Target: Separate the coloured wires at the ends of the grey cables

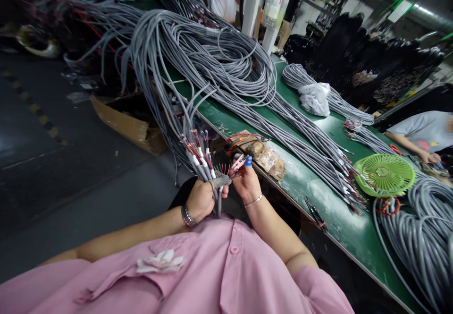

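Observation:
My left hand (202,199) is closed around a bundle of grey cables (203,166) in front of my shirt. The cables' stripped ends fan upward and show thin coloured wires. A grey cover sits on the thumb, which points right across the bundle. Close beside it, my right hand (247,184) is closed on a small pink tool (239,162), its exact kind unclear. One fingertip of that hand has a blue covering. Fine loose wires (223,168) spread between the two hands.
A green table (300,148) carries long coils of grey cable (212,63), a wrapped brown block (267,156), a green fan (385,174), black tweezers-like tools (315,214) and a plastic bag (314,99). A cardboard box (122,123) stands below left. Two people sit across the table.

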Tool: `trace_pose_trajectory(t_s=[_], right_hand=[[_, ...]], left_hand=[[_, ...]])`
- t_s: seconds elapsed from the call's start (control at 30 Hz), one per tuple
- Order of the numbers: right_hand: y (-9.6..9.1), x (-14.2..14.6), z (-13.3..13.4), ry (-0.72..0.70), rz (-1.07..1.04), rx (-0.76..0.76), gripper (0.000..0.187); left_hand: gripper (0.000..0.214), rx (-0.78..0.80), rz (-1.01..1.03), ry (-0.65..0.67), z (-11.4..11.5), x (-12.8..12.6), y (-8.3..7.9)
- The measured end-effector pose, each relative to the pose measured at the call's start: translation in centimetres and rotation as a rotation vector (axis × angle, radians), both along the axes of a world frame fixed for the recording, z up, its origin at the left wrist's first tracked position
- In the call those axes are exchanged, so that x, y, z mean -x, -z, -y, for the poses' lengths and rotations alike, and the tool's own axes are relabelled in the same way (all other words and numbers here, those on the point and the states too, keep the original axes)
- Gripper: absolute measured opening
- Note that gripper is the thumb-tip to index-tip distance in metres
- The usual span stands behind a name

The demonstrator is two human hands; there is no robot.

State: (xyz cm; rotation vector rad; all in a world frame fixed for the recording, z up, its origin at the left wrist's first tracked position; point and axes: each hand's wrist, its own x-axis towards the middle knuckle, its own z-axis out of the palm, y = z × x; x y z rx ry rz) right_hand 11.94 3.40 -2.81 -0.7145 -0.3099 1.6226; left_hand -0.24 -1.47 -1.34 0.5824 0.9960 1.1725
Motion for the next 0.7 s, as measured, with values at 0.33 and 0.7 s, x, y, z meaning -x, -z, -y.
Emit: trace_pose_trajectory(t_s=[0.33,0.7], right_hand=[[0.21,0.15,-0.15,0.028,0.038,0.039,0.03],[0.18,0.23,0.51,-0.034,0.076,0.023,0.046]], left_hand=[[0.015,0.04,0.001,-0.012,-0.22,-0.68,-0.22],[0.018,0.02,-0.019,-0.002,0.11,-0.13,-0.44]])
